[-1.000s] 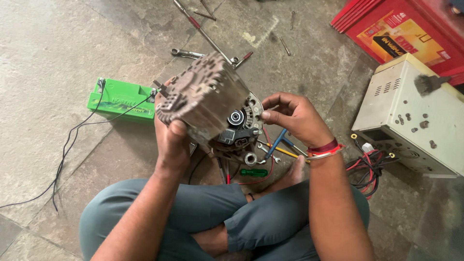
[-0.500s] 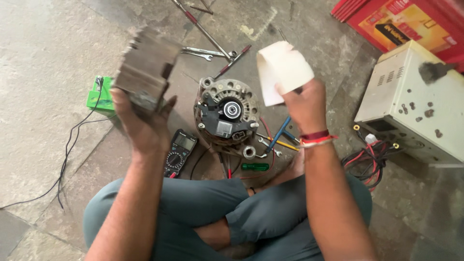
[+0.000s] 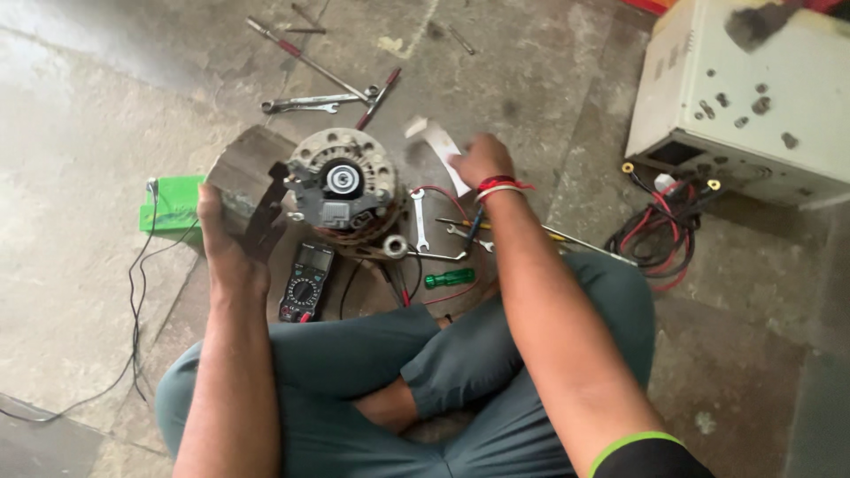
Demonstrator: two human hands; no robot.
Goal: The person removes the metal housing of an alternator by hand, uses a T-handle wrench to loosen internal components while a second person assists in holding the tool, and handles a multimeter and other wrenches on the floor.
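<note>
My legs are crossed on the concrete floor [image 3: 80, 292], and just past my knees lie a black multimeter [image 3: 305, 281] and a green-handled screwdriver [image 3: 450, 278]. My left hand [image 3: 226, 235] is closed round the lower edge of a grey metal housing half [image 3: 243, 190], thumb hooked over its dark inner rim, the open side turned toward the alternator. I judge this shell stiff cast metal, fairly heavy for one hand, and greasy enough to slip; the rim is the place to grip it, not the thin ribs. It stands on edge, tilted, its flat face running roughly away from me and leaning left.

Just beside it, right of the shell, the alternator body [image 3: 345, 190] rests on the floor with its round end face and central shaft hub pointing up toward me, so its axis is near upright, tipped a little. It looks dense and rigid; I would lift it by the outer casing, keeping off the exposed windings.

My right hand [image 3: 482, 159], red band at the wrist, is pinched shut on a white slip of paper or cloth [image 3: 443, 146], light and limp, blurred here. Spanners [image 3: 310, 102] lie farther off, a green battery [image 3: 173, 204] to the left, a cream metal box [image 3: 761, 97] at far right with red and black leads [image 3: 660, 235]
</note>
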